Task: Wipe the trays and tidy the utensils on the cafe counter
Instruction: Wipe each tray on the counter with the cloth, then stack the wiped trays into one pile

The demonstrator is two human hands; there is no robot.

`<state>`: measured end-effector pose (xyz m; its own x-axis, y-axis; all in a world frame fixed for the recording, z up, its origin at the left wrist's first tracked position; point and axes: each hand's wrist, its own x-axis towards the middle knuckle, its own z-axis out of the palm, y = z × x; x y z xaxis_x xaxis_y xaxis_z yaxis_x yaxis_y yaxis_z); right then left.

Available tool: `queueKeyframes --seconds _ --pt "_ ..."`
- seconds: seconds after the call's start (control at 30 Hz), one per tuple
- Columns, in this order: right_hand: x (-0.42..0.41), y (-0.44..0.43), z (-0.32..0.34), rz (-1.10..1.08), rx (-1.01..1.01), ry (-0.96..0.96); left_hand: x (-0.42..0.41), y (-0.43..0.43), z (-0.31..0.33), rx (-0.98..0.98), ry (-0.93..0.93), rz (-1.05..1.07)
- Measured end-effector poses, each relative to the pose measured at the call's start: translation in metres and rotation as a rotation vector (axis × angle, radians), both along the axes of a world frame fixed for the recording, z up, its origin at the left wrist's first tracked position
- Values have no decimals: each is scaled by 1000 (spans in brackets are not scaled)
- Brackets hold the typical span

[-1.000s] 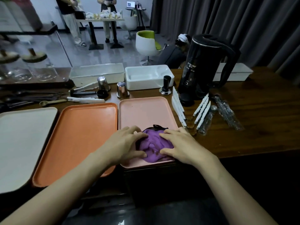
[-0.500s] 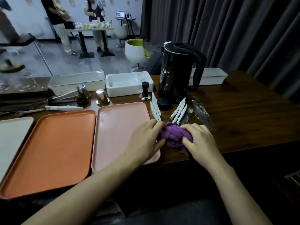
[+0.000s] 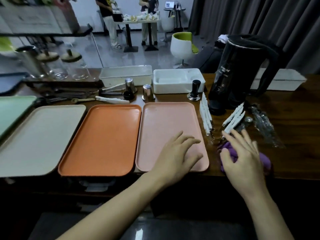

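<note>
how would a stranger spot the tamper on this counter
Find the tall black kettle at the back right of the counter. Just left of its base, by the corner of the white box, stands the tamper. Unlike the all-steel cups further left, it has a black knob on a flat metal disc.

Dim indoor light leaves the dark counter (image 3: 285, 163) and everything below its near edge in deep shadow, while the room behind is brighter. The right hand (image 3: 242, 158) is motion-blurred, and the glass jars (image 3: 57, 66) at the left edge look soft and bent.
</note>
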<state>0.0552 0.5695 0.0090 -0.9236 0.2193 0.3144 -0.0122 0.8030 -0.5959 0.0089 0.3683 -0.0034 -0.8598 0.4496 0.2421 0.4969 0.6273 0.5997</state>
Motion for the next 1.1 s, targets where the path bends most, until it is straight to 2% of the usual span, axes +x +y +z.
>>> queueKeyframes --seconds 0.07,0.27,0.77,0.93,1.1 --pt "-8 -50 4 161 -112 38 2 -44 0 86 -32 112" --pt "-39 -193 -3 457 -324 -67 7 -174 9 179 -102 357" --pt "-73 -513 12 741 -365 -137 33 -508 47 183 -138 690" --pt "-105 -583 15 818 -307 -170 12 -587 52 237 -151 800" --pt "-162 -650 12 857 -338 -193 -25 -658 49 216 -109 869"
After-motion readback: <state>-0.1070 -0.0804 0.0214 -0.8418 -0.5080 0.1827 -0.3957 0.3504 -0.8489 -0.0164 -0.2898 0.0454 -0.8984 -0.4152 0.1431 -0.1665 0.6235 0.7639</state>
